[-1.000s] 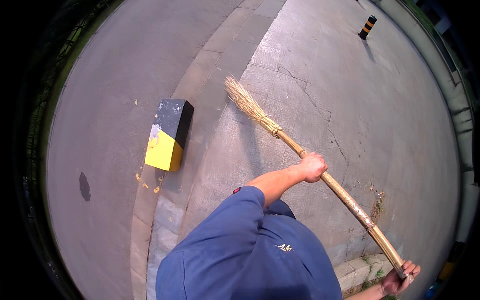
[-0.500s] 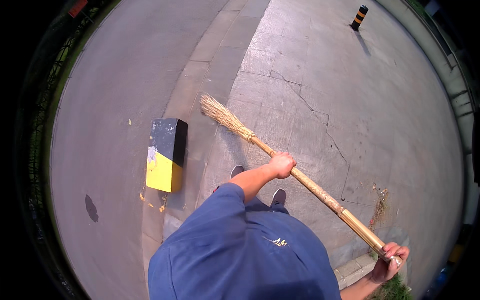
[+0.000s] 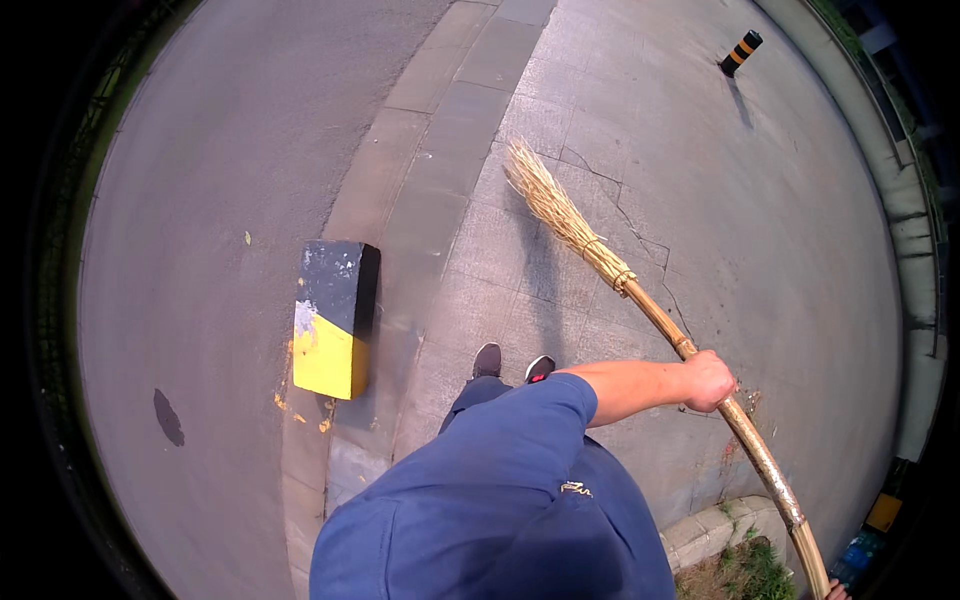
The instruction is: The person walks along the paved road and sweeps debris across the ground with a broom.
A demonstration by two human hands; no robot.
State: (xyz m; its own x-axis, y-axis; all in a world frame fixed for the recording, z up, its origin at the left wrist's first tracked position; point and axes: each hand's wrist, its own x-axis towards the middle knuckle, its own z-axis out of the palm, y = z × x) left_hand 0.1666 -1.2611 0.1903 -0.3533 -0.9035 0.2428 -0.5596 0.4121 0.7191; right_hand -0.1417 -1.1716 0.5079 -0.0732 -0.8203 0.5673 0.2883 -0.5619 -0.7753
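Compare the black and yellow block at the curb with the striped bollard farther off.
The block is a squat rectangular slab, black on one half and yellow on the other; the bollard is a slim post with several alternating black and orange-yellow bands. The block sits by the curb near the person's shoes; the bollard stands far out on the pavement. Both are black-and-yellow markers.
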